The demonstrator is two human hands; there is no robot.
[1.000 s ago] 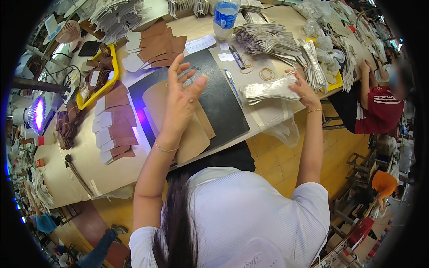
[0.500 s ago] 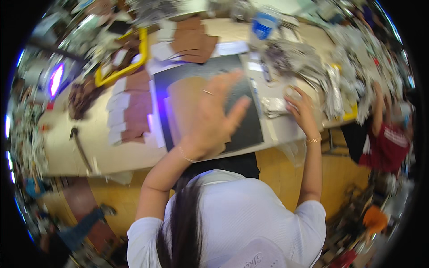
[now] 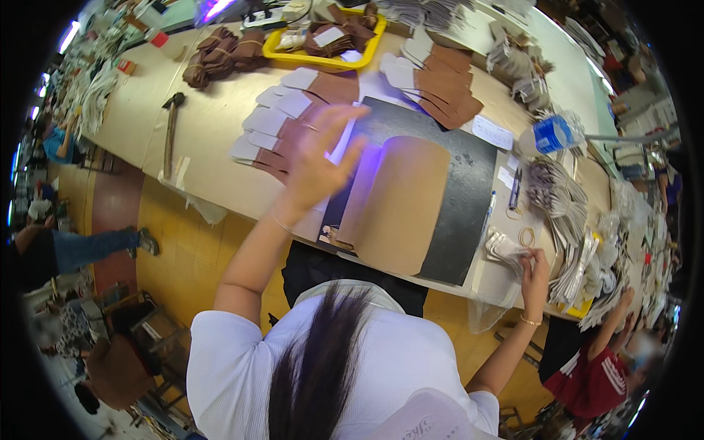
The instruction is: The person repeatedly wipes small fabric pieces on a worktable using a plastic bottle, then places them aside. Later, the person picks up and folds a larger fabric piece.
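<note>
My left hand (image 3: 319, 165), smeared by motion, is raised with fingers apart and nothing visible in it. It is in front of overlapping brown-and-white flat pieces (image 3: 275, 128) and the left edge of a black board (image 3: 462, 213). A large tan sheet (image 3: 407, 198), curved along its left side, lies on that board. At the right, my right hand (image 3: 536, 273) has its fingertips closed on the end of a small stack of thin white pieces (image 3: 502, 246). Just above those fingers is a tan ring (image 3: 526, 236).
A yellow tray (image 3: 323, 61) with brown bundles stands at the back. More brown pieces (image 3: 447, 84) lie behind the board. A hammer (image 3: 171, 132) rests at left; a blue-and-white container (image 3: 551, 136), pens (image 3: 515, 187) and grey bundles (image 3: 561, 191) sit right. Another person (image 3: 594, 381) is far right.
The view has swung, so the table sits differently in it. My left hand has gone from over the tan sheet to the brown-and-white pieces. My right hand has moved from the ring to the white stack.
</note>
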